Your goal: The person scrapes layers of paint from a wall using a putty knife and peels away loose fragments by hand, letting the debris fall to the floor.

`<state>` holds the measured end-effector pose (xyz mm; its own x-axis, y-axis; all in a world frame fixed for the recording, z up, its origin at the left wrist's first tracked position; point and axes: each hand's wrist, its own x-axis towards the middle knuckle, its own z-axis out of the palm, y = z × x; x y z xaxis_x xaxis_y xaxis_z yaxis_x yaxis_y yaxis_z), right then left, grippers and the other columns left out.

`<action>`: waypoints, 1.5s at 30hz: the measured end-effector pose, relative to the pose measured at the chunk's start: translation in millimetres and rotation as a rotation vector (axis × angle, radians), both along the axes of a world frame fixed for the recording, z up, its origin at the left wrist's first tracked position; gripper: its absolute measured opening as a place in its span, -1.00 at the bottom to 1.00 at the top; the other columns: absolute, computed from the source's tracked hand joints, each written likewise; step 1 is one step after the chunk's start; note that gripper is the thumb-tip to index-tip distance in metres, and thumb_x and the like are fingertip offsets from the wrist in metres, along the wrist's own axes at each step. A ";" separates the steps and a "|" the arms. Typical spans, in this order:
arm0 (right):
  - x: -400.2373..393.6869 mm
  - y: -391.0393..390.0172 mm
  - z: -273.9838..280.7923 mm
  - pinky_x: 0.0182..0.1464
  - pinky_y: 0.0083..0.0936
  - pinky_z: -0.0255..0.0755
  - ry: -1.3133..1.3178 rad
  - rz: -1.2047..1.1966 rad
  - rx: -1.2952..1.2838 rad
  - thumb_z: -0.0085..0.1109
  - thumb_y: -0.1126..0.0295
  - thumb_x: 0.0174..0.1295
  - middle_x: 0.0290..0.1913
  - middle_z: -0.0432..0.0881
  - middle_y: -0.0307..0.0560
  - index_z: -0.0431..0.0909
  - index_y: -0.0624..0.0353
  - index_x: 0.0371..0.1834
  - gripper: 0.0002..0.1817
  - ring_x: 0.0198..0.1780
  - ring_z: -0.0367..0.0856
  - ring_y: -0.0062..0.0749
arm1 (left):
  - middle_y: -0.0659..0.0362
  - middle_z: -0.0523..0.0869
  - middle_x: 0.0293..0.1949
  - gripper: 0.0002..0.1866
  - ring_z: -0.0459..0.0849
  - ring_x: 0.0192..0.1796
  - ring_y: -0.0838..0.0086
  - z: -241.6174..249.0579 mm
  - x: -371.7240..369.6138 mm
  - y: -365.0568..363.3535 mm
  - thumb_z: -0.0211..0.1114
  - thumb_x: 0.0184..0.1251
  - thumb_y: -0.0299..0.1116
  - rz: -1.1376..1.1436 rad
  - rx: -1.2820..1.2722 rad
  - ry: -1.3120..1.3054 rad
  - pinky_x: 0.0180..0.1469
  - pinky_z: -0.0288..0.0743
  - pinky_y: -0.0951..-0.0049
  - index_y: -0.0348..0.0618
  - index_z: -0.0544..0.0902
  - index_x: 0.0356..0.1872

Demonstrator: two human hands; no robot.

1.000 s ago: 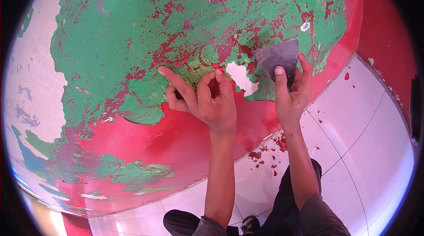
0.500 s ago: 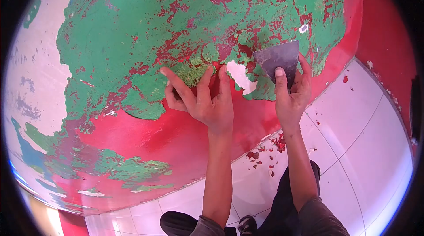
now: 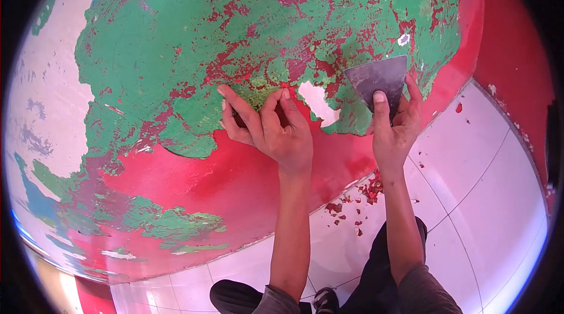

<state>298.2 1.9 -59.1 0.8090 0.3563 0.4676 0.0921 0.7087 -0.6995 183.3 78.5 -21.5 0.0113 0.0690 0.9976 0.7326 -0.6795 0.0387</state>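
Note:
A curved wall [image 3: 223, 179] carries patchy, peeling green paint over red. My left hand [image 3: 285, 138] is against it, thumb and index finger pinched together at a small red bit of peeling paint [image 3: 286, 85]. Its other fingers are bent, with their tips on the green paint [image 3: 188, 129]. Just right of the pinch is a bare white patch [image 3: 319, 102]. My right hand [image 3: 396, 129] grips a putty knife [image 3: 379, 76], thumb pressed on the face of its dark, wide blade. The blade points up and overlaps the green paint in this view; the handle is hidden in my palm.
Red and dark paint chips [image 3: 370, 190] lie on the white tiled floor [image 3: 458, 196] below the wall. A red surface [image 3: 517, 38] rises at the right, with pale debris along its foot. My knees and one shoe [image 3: 326, 299] show at the bottom.
My left thumb and index finger have closed together, with the thumb moving left. My right hand and the putty knife have shifted slightly right.

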 end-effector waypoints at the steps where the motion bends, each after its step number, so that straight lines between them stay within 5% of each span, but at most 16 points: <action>1: 1.2 1.1 -1.4 -0.22 -0.64 0.39 -0.017 -0.014 0.004 0.12 0.50 0.30 -0.13 0.61 -0.01 0.19 0.32 0.28 -0.48 -0.20 0.52 -0.58 | -0.11 0.25 0.39 -0.88 0.15 0.36 0.03 -0.3 0.7 2.3 0.30 0.25 -0.36 0.004 0.010 0.001 0.32 0.04 0.09 -0.16 0.67 -0.43; 4: 4.8 5.2 -8.1 -0.56 -0.76 0.29 -0.078 -0.057 0.003 0.12 0.44 0.32 -0.11 0.61 -0.04 0.16 0.26 0.30 -0.47 -0.47 0.44 -0.73 | -0.10 0.26 0.39 -0.83 0.13 0.36 0.05 -0.5 0.0 3.3 0.27 0.28 -0.32 0.007 0.015 0.033 0.33 0.03 0.10 -0.16 0.65 -0.45; 10: 0.6 1.2 -3.0 -0.07 -0.60 0.43 -0.009 0.027 -0.014 0.14 0.52 0.28 -0.11 0.59 0.00 0.23 0.33 0.27 -0.49 -0.09 0.54 -0.54 | -0.06 0.29 0.38 -0.84 0.15 0.34 0.05 -0.2 -6.2 -3.9 0.33 0.23 -0.27 -0.048 -0.050 0.050 0.30 0.07 0.10 -0.15 0.62 -0.37; 14: 1.2 8.1 -11.3 -0.07 -0.61 0.42 -0.063 0.029 0.001 0.14 0.50 0.28 -0.08 0.57 -0.01 0.25 0.32 0.26 -0.51 -0.07 0.53 -0.54 | 0.00 0.36 0.35 -0.86 0.21 0.28 0.12 14.4 -13.1 -8.4 0.34 0.13 -0.39 -0.083 0.000 0.001 0.28 0.11 0.14 -0.16 0.62 -0.31; 20: 0.6 17.3 -20.4 0.01 -0.55 0.41 -0.105 0.068 -0.013 0.14 0.49 0.28 -0.04 0.55 -0.02 0.31 0.33 0.22 -0.55 -0.03 0.51 -0.50 | 0.08 0.54 0.19 -0.83 0.28 0.26 0.20 43.9 -38.7 11.3 0.25 -0.03 -0.49 0.022 0.168 0.301 0.30 0.03 0.13 0.00 0.66 -0.37; 27: -10.6 24.6 -19.2 0.06 -0.53 0.41 -0.153 0.101 -0.089 0.15 0.48 0.29 0.03 0.55 0.03 0.20 0.35 0.30 -0.46 0.02 0.53 -0.45 | 0.18 0.59 0.12 -0.87 0.34 0.23 0.20 35.6 -28.7 14.3 0.24 -0.01 -0.42 0.067 0.172 0.322 0.40 -0.12 0.07 0.08 0.67 -0.40; 30: -12.7 28.5 -9.0 -0.01 -0.52 0.45 -0.170 0.070 -0.003 0.18 0.50 0.24 -0.04 0.58 -0.02 0.34 0.34 0.22 -0.52 -0.06 0.55 -0.47 | 0.15 0.57 0.13 -0.84 0.33 0.24 0.19 36.9 -33.0 10.5 0.27 0.01 -0.36 0.093 0.148 0.356 0.37 -0.06 0.08 0.02 0.66 -0.32; 32: -7.4 29.4 -2.7 -0.14 -0.55 0.48 -0.307 -0.013 0.035 0.22 0.51 0.20 -0.08 0.61 -0.03 0.38 0.32 0.20 -0.52 -0.16 0.59 -0.48 | 0.09 0.54 0.15 -0.77 0.29 0.24 0.15 40.9 -34.2 6.7 0.31 0.05 -0.31 0.110 0.137 0.387 0.30 0.06 0.11 -0.07 0.63 -0.22; 35: 12.9 28.4 16.7 -0.33 -0.58 0.48 -0.645 -0.174 0.022 0.30 0.50 0.13 -0.18 0.65 -0.03 0.46 0.26 0.15 -0.52 -0.32 0.61 -0.48 | 0.08 0.51 0.18 -0.62 0.28 0.29 0.15 38.9 -30.6 10.9 0.33 0.06 -0.18 0.063 0.164 0.333 0.36 -0.02 0.08 -0.07 0.57 -0.09; 39: 49.1 33.6 51.4 -0.50 -0.56 0.38 -1.032 -0.230 0.073 0.39 0.46 0.02 -0.33 0.65 -0.07 0.54 0.16 0.10 -0.50 -0.48 0.55 -0.45 | 0.16 0.56 0.13 -0.70 0.37 0.25 0.22 36.9 -26.9 14.3 0.26 0.08 -0.15 0.035 0.144 0.249 0.47 -0.18 0.02 0.07 0.62 -0.13; 45: 68.8 39.1 96.0 -0.58 -0.47 0.25 -1.403 -0.271 -0.021 0.39 0.28 0.01 -0.60 0.42 -0.23 0.57 -0.08 0.11 -0.49 -0.63 0.37 -0.44 | 0.18 0.54 0.12 -0.66 0.39 0.25 0.24 35.4 -27.7 15.5 0.27 0.08 -0.16 0.005 0.137 0.240 0.47 -0.16 0.01 0.11 0.59 -0.07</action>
